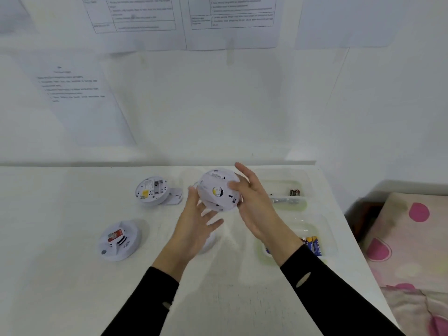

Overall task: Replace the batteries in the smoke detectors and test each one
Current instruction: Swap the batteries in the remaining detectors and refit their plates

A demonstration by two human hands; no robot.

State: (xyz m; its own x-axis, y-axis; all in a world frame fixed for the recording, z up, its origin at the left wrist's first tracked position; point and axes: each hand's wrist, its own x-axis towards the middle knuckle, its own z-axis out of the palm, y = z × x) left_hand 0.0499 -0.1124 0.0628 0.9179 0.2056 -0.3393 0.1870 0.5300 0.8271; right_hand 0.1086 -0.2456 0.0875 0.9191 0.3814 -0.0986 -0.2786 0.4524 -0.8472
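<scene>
Shell of held detector (219,190) white – yellow spot with dark centre on its face, small dark slots. rear detector (151,190) white, yellow tab inside. front detector (126,248) white, black vent slits, grey button; battery block (116,235) on top red and white. worktop (72,287) white, wall (218,105) white; paper sheets (72,93) white, black print. sleeves (150,299) black. blue batteries (314,244) with gold ends in near tray (324,229); dark batteries (295,192) brown-red in far tray (286,185) – both trays clear, faintly green. bed cover (412,238) pale pink, magenta blobs

Bright, even light, faint shadows on the table (72,287), soft overall blur, bowed wide-angle edges.
</scene>
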